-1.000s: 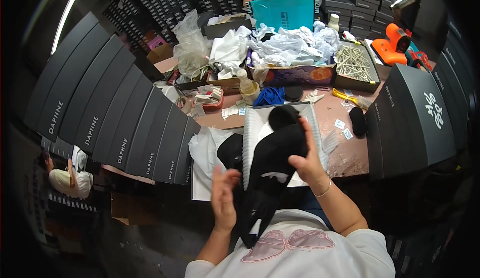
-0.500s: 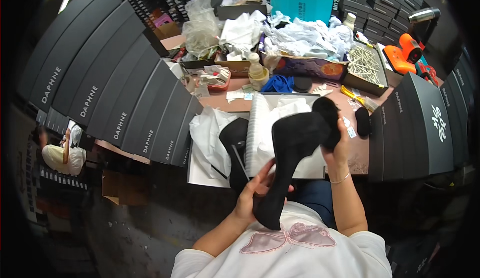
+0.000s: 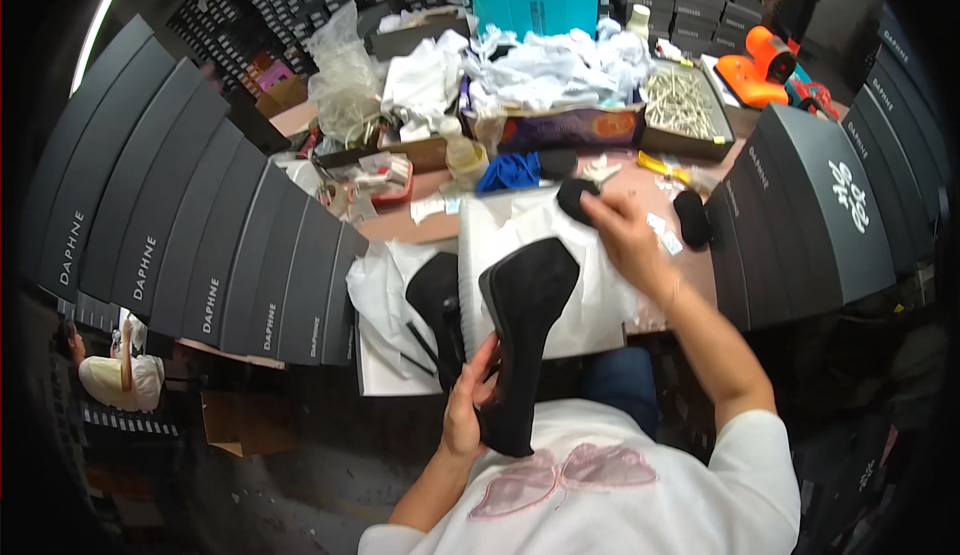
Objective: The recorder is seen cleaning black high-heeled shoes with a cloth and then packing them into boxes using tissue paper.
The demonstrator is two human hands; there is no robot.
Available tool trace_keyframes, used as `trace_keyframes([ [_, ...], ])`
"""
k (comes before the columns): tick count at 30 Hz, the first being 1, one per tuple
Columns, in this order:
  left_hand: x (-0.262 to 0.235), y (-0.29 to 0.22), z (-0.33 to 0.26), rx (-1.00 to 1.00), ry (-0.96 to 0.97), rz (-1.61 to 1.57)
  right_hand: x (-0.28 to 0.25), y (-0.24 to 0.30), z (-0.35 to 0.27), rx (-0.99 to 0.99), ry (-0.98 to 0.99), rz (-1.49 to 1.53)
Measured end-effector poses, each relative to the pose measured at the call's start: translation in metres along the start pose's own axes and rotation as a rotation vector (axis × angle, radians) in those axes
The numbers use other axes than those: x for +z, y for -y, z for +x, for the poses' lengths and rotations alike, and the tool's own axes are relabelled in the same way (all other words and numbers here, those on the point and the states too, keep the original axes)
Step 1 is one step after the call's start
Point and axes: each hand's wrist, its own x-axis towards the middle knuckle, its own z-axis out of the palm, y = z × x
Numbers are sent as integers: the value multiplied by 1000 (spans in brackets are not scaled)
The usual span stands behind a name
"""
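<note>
My left hand (image 3: 468, 407) grips a black suede high-heeled shoe (image 3: 525, 335) by its lower part and holds it upright over my lap. My right hand (image 3: 628, 242) is stretched out over the white wrapping paper (image 3: 600, 305), away from that shoe. Its fingertips rest on a small black oval pad (image 3: 574, 196), and whether they grip it does not show. A second black shoe (image 3: 436, 298) lies on white paper just left of the held one.
Dark grey shoe boxes (image 3: 200, 255) stand in a row on the left, with more at the right (image 3: 820, 205). Behind are crumpled white paper (image 3: 550, 65), a tray of small pale parts (image 3: 680, 105), a teal box (image 3: 535, 5), an orange tool (image 3: 750, 65) and another black pad (image 3: 692, 217). Someone sits at lower left (image 3: 110, 375).
My right hand has let go of the top of the shoe and reached forward to the small black pad. The left hand has shifted its hold and lowered the shoe toward my lap.
</note>
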Motion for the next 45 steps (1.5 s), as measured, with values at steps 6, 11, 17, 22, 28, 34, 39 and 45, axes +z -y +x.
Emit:
trace_keyframes([
  [6,-13,2,4,88,6,81,8,66,-22,-348,76,41],
  [11,-34,4,-3,98,26,7,5,46,-14,113,-180,123],
  [17,-33,8,-4,33,103,-253,14,6,-48,106,-42,-79],
  [22,-35,5,1,54,-2,-297,3,80,-23,-188,68,52],
  [28,-5,-23,25,178,20,114,26,46,-5,245,-123,235],
  [34,-28,-36,49,318,-50,235,29,174,-79,-39,532,700],
  [39,-48,-46,59,157,10,-329,-6,137,-68,227,458,792],
  [45,-38,-16,56,225,-72,-521,-18,104,-56,552,13,921],
])
